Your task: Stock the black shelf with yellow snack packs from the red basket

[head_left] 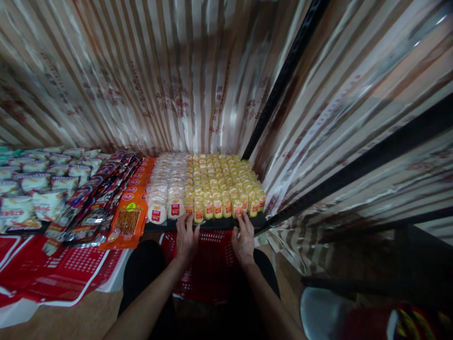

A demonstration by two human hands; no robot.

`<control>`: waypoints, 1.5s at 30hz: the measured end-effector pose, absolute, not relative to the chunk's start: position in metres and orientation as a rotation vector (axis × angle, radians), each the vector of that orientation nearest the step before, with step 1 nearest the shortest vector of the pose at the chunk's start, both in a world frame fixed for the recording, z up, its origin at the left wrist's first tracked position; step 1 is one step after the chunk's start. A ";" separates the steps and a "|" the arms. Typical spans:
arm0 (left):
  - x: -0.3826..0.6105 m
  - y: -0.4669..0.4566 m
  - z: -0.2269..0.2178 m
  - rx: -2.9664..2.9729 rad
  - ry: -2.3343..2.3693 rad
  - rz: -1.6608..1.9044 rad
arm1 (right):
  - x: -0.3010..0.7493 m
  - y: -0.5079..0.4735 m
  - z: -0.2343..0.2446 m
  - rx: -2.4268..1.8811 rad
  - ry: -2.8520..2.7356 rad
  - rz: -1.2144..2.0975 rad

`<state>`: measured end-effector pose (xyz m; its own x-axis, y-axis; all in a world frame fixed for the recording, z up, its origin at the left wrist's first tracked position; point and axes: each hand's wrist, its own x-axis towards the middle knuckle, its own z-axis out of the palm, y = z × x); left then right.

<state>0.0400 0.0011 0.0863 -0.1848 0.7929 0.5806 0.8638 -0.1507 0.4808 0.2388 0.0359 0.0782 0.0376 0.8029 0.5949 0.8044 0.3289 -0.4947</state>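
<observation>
Rows of small yellow-wrapped snack cakes [217, 208] with red and white labels stand upright on the dark shelf [215, 224] in front of me. My left hand [187, 238] is at the front left of these rows, its fingers apart and the fingertips at the lower edge of the front cakes. At the front right, my right hand [243, 240] has its fingers stretched out against the face of a front cake. Neither hand is wrapped round a cake. Left of the yellow rows are columns of round white wrapped cakes [157, 210].
Orange snack bags [129, 219], dark foil packets [95, 208] and white snack bags [49, 205] fill the shelf leftward. A red basket [205, 264] sits below, between my knees. A black metal post [283, 80] and printed sheeting [170, 85] stand behind and right.
</observation>
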 end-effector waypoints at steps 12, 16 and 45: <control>0.033 0.023 0.088 -2.037 -1.883 -1.167 | 0.239 0.035 0.079 -1.443 -1.720 -0.010; 0.031 0.024 0.085 -2.062 -1.856 -1.156 | 0.235 0.030 0.085 -1.429 -1.724 -0.016; 0.031 0.019 0.083 -2.126 -1.661 -1.118 | 0.197 0.023 0.097 -1.426 -1.997 0.013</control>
